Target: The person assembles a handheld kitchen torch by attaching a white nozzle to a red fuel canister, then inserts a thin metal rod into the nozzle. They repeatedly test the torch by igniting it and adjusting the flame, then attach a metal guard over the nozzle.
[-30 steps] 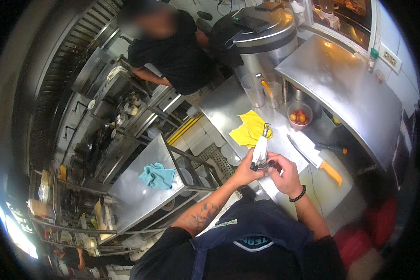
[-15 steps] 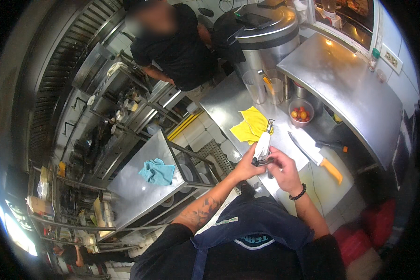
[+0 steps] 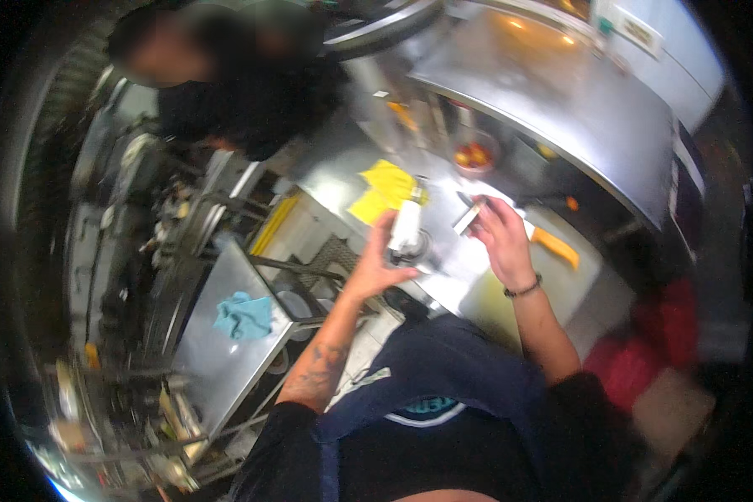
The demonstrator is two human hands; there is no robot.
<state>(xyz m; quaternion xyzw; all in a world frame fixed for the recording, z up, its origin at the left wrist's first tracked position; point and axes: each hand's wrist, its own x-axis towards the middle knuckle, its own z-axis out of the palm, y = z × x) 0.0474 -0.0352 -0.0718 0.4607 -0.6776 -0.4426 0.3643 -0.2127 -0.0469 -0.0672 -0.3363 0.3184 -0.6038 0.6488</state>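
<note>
My left hand (image 3: 374,265) curls round a white-handled tool (image 3: 407,222) with metal parts; its thumb stretches out below the handle. A rounded metal part (image 3: 415,249), blurred, shows at the tool's lower end. In my right hand (image 3: 504,241), held between the fingertips, is a small flat piece (image 3: 467,219) with a pale metallic face and a dark edge. The two hands are apart above the steel counter. Just beyond the tool lies a yellow cloth (image 3: 385,189). A knife with an orange handle (image 3: 555,248) rests right of my right hand, its blade partly hidden.
A cutting board (image 3: 577,272) lies under the knife. Behind it stands a bowl of small red and orange fruits (image 3: 473,156), beside a raised steel shelf (image 3: 552,84). A blue cloth (image 3: 244,316) lies on a lower steel table (image 3: 201,364). Another person (image 3: 243,100) stands at the far left.
My hands were together on the white-handled tool; now they are apart, with the small flat piece in my right hand. The whole view has shifted and blurred.
</note>
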